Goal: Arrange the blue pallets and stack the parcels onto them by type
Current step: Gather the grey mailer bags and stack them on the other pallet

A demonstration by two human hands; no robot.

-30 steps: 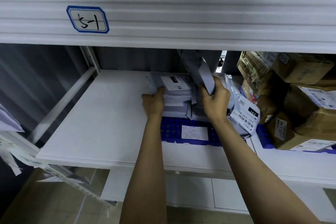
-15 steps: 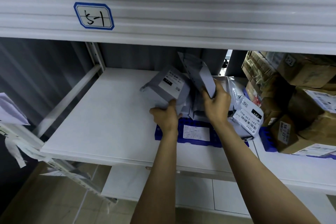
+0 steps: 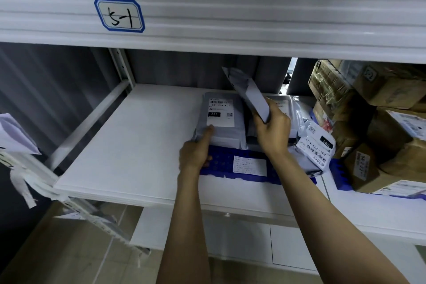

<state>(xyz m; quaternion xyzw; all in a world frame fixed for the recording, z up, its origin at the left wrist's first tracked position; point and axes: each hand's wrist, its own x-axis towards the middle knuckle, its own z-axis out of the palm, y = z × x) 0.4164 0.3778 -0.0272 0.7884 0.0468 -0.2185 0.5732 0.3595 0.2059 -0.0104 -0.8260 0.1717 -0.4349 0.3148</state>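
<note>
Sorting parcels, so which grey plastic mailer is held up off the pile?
The grey plastic mailer gripped in the right hand, tilted on edge above the stack. The labelled grey parcel the left hand grips lies flat on the blue plastic pallet.

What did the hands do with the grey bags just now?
The left hand had tipped the grey labelled parcel up half a second ago. Now it has laid the parcel flat, label up, on the stack over the blue pallet, and it grips the parcel's front corner. The right hand kept gripping the tilted grey mailer. The brown boxes stayed put.
</note>
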